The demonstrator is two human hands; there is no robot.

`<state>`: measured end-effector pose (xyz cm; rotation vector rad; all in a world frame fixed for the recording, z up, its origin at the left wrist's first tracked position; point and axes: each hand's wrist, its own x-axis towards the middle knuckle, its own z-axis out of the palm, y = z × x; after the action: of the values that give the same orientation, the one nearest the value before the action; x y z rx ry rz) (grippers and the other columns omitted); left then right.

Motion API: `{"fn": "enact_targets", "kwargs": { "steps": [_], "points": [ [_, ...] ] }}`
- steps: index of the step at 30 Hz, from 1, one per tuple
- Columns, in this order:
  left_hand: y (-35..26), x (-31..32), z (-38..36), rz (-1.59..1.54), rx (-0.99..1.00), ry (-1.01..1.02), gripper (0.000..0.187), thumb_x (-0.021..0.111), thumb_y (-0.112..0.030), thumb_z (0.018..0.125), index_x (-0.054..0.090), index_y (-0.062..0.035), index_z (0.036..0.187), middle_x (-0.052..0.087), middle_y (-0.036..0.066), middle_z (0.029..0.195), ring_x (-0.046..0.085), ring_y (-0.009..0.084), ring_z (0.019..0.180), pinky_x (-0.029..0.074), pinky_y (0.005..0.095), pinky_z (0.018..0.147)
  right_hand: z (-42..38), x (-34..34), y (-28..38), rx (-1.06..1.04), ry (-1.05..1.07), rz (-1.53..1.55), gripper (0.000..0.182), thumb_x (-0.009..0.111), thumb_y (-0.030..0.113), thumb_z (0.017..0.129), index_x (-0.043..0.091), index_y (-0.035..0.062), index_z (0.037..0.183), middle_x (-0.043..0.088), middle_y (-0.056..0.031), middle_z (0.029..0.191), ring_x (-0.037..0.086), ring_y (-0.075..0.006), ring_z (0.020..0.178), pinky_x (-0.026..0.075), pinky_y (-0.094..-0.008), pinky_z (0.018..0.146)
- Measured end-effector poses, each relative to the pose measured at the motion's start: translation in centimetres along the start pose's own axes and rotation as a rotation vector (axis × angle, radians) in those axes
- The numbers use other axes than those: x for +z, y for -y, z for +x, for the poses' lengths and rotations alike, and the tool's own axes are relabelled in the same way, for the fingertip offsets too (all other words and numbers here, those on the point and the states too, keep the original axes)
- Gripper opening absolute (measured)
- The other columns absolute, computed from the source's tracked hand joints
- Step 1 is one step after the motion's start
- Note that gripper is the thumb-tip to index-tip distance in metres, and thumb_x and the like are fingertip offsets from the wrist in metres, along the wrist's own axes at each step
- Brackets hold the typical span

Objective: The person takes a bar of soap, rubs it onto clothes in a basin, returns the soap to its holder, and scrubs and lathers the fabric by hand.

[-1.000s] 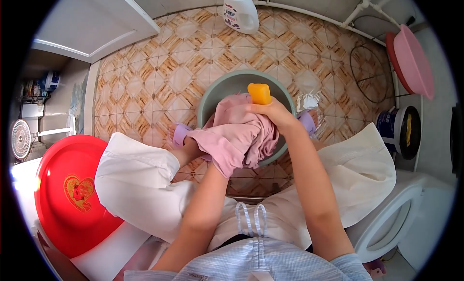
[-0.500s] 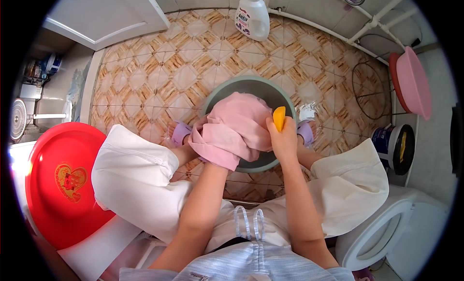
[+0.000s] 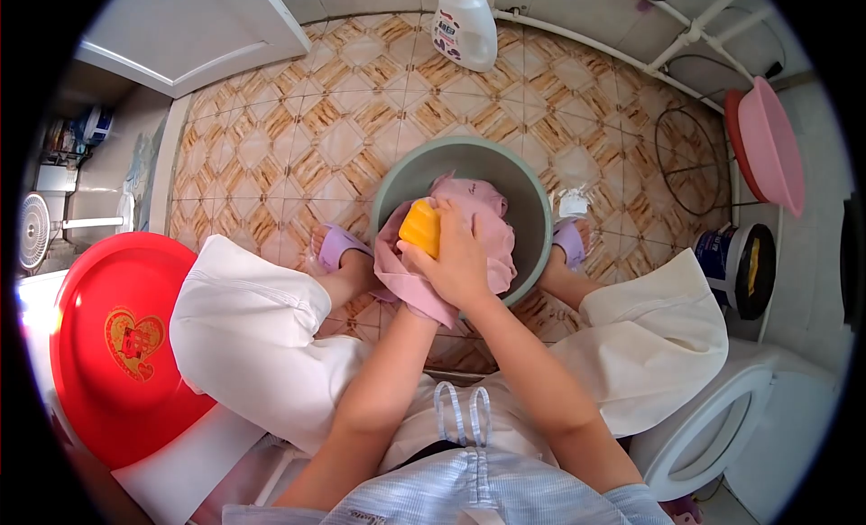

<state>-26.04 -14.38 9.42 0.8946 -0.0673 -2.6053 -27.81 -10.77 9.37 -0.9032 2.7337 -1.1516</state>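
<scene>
In the grey-green basin (image 3: 394, 170) between my feet lies a bunched pink garment (image 3: 492, 241), with small dark lettering near its far edge. My right hand (image 3: 458, 262) is closed round a yellow bar of soap (image 3: 420, 229) and rests on the cloth, the soap's ridged face showing at the left. Pink fabric wraps over my left hand (image 3: 418, 316), which holds the garment from beneath at the near side. Only the wrist of that hand shows; its fingers are hidden.
A white detergent bottle (image 3: 465, 29) stands on the tiled floor beyond the basin. To the left leans a large red basin (image 3: 99, 372). A toilet (image 3: 713, 444), a dark-lidded bucket (image 3: 735, 268) and a pink basin (image 3: 774, 146) are on the right.
My right hand has moved left across the garment, and the soap has turned to show its broad face. The garment sits lower and flatter in the basin.
</scene>
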Motion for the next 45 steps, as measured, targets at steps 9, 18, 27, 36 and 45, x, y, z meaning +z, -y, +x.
{"fn": "enact_targets", "kwargs": {
  "steps": [9,18,27,36,45],
  "points": [
    [0.5,-5.9,3.5,0.724,0.335,0.285,0.043,0.039,-0.035,0.096,0.043,-0.0052,0.128,0.049,0.009,0.122,0.046,0.0217,0.115,0.037,0.0324,0.099,3.9,-2.0,-11.0,0.552,-0.2,0.214,0.048,0.065,0.038,0.078,0.049,-0.0009,0.102,0.063,-0.0209,0.091,0.062,-0.0375,0.082,0.048,-0.0413,0.074],
    [-2.2,-15.7,10.5,1.163,0.281,0.509,0.041,0.04,-0.034,0.096,0.044,-0.0052,0.126,0.051,0.008,0.119,0.05,0.022,0.109,0.041,0.0315,0.095,-4.4,2.2,-3.6,0.405,0.268,0.394,0.024,0.053,0.01,0.077,0.052,0.004,0.101,0.061,-0.0225,0.083,0.06,-0.0393,0.076,0.046,-0.0431,0.07],
    [-2.0,-2.1,1.9,0.117,-0.054,0.023,0.021,0.05,-0.018,0.09,0.055,-0.0034,0.103,0.06,0.005,0.099,0.056,0.0176,0.082,0.047,0.0279,0.072,-0.7,1.1,-1.1,0.153,-0.129,-0.171,0.055,0.07,0.035,0.071,0.051,0.0004,0.108,0.053,-0.0193,0.116,0.048,-0.0314,0.11,0.039,-0.0427,0.09],
    [-1.2,-3.1,1.7,0.602,0.487,0.162,0.023,0.045,-0.012,0.09,0.056,-0.0018,0.107,0.061,0.006,0.094,0.057,0.0133,0.081,0.047,0.0223,0.072,-0.4,-0.4,-10.0,0.956,-0.031,0.378,0.06,0.062,0.048,0.079,0.053,-0.0046,0.107,0.06,-0.0238,0.106,0.057,-0.0386,0.101,0.043,-0.0404,0.088],
    [0.2,-9.0,6.1,0.721,0.441,0.031,0.026,0.042,-0.017,0.093,0.054,-0.0014,0.11,0.06,0.008,0.095,0.057,0.0152,0.086,0.047,0.0251,0.075,-3.1,0.8,-2.7,0.345,-0.015,0.083,0.04,0.067,0.017,0.073,0.052,-0.001,0.106,0.058,-0.0201,0.102,0.058,-0.0365,0.093,0.046,-0.0417,0.081]
  ]
}}
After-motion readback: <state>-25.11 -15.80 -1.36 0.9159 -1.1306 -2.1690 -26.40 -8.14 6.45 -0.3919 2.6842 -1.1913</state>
